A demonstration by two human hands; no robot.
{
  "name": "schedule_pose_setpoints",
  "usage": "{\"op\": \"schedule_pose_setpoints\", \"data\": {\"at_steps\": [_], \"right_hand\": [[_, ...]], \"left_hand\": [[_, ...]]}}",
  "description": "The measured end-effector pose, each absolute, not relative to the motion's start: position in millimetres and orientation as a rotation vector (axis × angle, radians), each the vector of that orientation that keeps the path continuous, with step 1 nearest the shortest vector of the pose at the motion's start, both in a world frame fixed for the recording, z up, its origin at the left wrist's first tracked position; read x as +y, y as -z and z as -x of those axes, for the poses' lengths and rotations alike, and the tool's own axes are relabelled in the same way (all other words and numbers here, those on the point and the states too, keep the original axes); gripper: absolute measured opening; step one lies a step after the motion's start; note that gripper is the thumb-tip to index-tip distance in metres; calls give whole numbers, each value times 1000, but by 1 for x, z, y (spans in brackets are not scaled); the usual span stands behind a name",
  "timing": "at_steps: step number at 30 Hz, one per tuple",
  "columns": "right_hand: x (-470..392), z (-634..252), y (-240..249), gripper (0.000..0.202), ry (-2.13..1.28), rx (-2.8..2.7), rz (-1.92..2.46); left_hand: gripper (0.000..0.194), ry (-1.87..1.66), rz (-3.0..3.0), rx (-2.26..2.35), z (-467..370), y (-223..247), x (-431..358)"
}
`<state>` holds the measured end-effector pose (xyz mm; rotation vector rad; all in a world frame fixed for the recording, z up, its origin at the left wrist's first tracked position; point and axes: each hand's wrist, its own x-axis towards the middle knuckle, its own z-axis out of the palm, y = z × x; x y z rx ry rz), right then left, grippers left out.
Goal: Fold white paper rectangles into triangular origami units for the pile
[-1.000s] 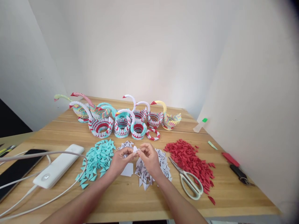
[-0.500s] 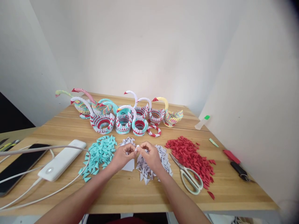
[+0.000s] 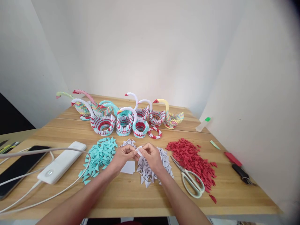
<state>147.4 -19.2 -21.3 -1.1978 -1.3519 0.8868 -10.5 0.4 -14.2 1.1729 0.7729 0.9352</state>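
Between my two hands is a small piece of white paper, pinched from both sides. My left hand has its thumb and fingers closed on the paper's left side. On the right side, my right hand grips it the same way, and its fingers hide part of it. Below my left hand lie small white paper sheets. A pile of folded white paper triangles spreads under and around my right hand, with a smaller heap of them just behind my left hand.
Turquoise triangles lie left, red triangles and scissors right. Several folded-paper swans and a red-white ring stand behind. A white power bank, cables and a phone occupy the left; a black-handled cutter lies far right.
The white paper has turned between my fingers and shows more of its surface. My hands stay nearly in place, while the view has tilted slightly upward.
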Motion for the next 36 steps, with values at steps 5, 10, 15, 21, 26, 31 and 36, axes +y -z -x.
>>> {"op": "schedule_pose_setpoints", "data": {"at_steps": [5, 10, 15, 21, 26, 31, 36], "right_hand": [[-20, -146, 18, 20, -875, -1360, 1174], [-21, -145, 13, 18, -823, -1374, 1181], [-22, -147, 14, 16, -791, -1383, 1180], [-23, -145, 12, 18, -824, -1369, 1171], [-19, -148, 13, 20, -1004, -1275, 1163], [-19, -150, 16, 25, -1122, -1342, 1098], [-22, -149, 16, 32, -1004, -1393, 1198]], "left_hand": [[27, -947, -1142, 749, 11, 17, 1], [30, -934, -1171, 751, 9, 18, 2], [32, -916, -1232, 765, 10, 16, 2], [28, -980, -1427, 833, 12, 14, 3], [26, -1006, -1431, 858, 12, 14, 3], [26, -961, -1399, 817, 10, 18, 2], [24, -906, -1483, 818, 9, 24, -1]]}}
